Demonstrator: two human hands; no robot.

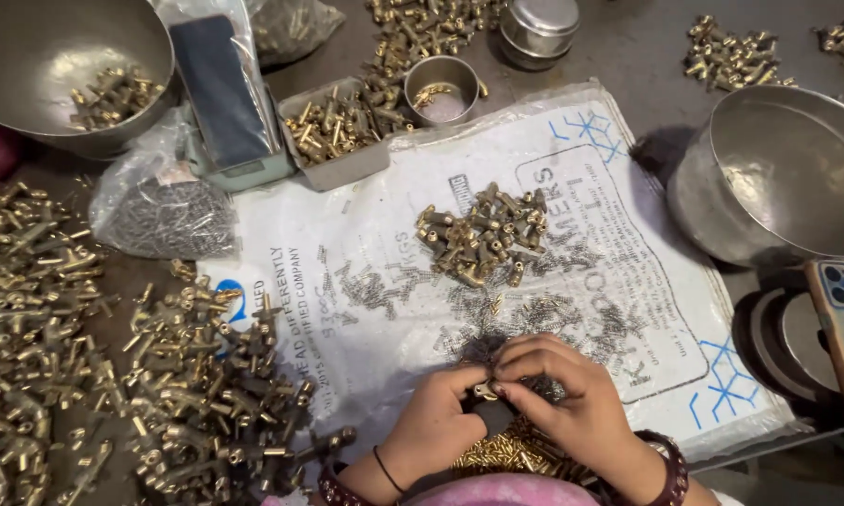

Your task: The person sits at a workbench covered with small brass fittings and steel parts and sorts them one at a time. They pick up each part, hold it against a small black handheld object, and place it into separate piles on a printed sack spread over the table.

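Both hands meet at sack's (366,187) near edge: left hand (436,422) and right hand (558,398), fingers pinched shut on one brass fitting (485,390). Brass pile (483,234) mid-sack; bare sack between.

Two hands at the near edge of the white printed sack (366,215): left hand (431,426), right hand (572,412), fingertips meeting over one small brass fitting (485,391). Three large steel bowls: one at far left corner (38,56), one at right edge (778,178), one lidded small tin (537,28) far centre; plus one steel cup (441,86) and one grey tray (338,131) of brass parts. Two phones: dark one (218,89) far left, one (843,328) at right edge; loose brass fittings too many to count.
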